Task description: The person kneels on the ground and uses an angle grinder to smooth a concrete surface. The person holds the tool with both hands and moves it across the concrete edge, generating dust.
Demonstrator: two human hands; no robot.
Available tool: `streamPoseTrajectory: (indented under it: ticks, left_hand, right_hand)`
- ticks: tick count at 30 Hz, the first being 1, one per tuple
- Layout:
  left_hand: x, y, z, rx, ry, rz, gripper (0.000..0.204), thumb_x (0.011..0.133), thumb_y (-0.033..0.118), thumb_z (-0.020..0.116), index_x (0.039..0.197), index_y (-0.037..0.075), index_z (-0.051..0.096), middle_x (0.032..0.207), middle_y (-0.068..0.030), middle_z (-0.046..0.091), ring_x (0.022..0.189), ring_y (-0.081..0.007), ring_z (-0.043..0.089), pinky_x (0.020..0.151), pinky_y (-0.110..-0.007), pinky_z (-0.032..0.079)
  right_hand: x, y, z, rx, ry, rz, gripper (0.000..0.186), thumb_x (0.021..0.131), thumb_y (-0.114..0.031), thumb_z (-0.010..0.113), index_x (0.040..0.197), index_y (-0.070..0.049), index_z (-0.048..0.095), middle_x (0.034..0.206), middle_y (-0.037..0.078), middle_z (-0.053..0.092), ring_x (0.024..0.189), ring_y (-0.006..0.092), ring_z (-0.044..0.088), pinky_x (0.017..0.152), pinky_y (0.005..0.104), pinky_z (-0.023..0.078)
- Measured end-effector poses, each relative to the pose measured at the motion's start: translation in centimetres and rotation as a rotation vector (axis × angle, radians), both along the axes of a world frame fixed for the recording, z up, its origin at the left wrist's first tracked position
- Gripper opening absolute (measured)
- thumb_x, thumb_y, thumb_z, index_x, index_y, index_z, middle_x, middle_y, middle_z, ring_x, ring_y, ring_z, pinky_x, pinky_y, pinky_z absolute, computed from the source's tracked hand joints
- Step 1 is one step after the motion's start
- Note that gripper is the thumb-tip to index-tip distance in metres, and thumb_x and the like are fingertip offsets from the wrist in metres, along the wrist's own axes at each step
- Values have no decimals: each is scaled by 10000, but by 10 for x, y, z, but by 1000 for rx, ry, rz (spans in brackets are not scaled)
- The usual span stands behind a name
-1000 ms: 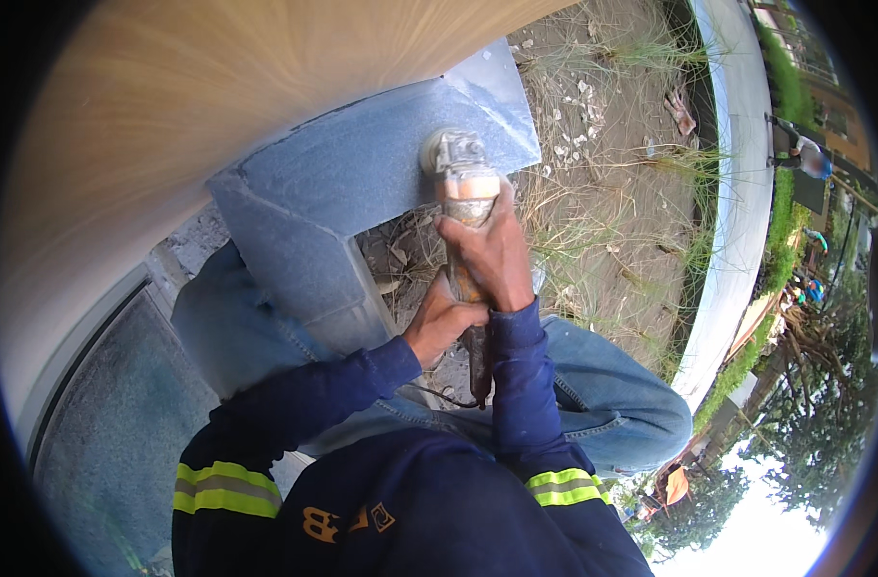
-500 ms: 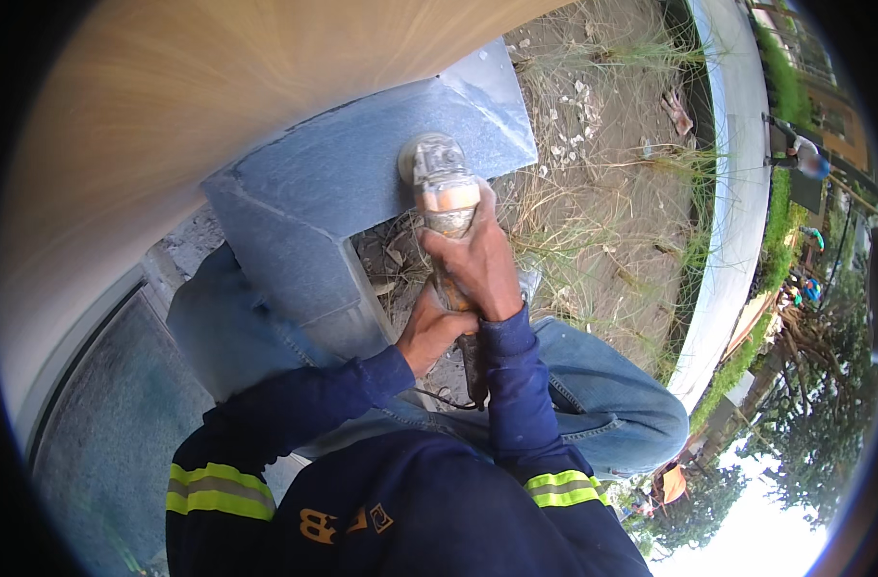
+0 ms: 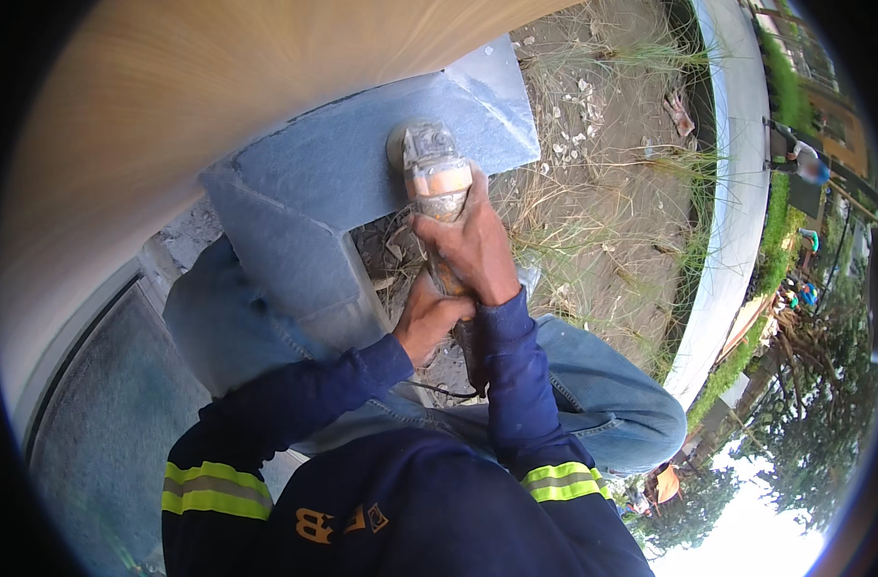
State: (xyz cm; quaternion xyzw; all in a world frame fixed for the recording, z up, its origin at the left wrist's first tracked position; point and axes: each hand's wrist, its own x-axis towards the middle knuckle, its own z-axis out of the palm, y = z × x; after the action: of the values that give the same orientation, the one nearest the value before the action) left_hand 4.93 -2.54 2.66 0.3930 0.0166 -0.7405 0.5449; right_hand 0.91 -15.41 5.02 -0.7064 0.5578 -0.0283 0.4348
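Note:
Both my hands are closed around a dusty orange-and-grey angle grinder [image 3: 441, 183]. My right hand [image 3: 476, 248] wraps the body just behind the grinder's head. Lower down, my left hand [image 3: 429, 317] grips the rear of the body, and a dark cord trails from its end. The grinder's head rests at the surface of a blue-grey stone slab [image 3: 314, 159], close to the slab's inner edge; the disc is mostly hidden under the head. A second slab piece [image 3: 290, 255] meets the first at a seam and runs toward my legs.
A smooth tan wall [image 3: 218, 67] rises along the slab's far left side. On the right lies bare soil [image 3: 602, 192] with dry grass and pale rubble, bordered by a white curb [image 3: 732, 192]. My bent knees flank the slab. A person [image 3: 806, 163] is in the distance at far right.
The grinder's head has shifted slightly left and up along the slab, with both hands moving along with it. My grip looks the same.

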Motion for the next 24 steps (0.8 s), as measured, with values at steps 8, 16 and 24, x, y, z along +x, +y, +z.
streamPoseTrajectory:
  ticks: [8, 16, 24]
  left_hand:
    - [1, 2, 10, -13, 8, 8, 478, 789, 14, 660, 1255, -21, 559, 1044, -64, 656, 947, -151, 621, 812, -313, 491]
    - [5, -28, -15, -26, -40, 9, 477, 805, 43, 704, 1253, -26, 554, 1076, -73, 663, 980, -158, 633, 858, -319, 494]
    - [-17, -2, 0, -47, -54, -79, 571, 826, 53, 724, 1347, -8, 499, 1147, -85, 650, 1095, -178, 614, 910, -325, 495]
  right_hand:
    - [1, 3, 8, 16, 38, -38, 888, 758, -327, 808, 1431, 49, 368, 1070, 294, 702, 981, 425, 716, 843, 459, 557]
    - [7, -34, -10, 14, -60, -108, 780, 755, -301, 820, 1348, 29, 435, 1028, 224, 702, 887, 325, 706, 785, 410, 562]
    - [-26, 1, 5, 84, -103, -203, 837, 772, -306, 783, 1410, 56, 380, 1014, 243, 709, 802, 318, 720, 706, 398, 588]
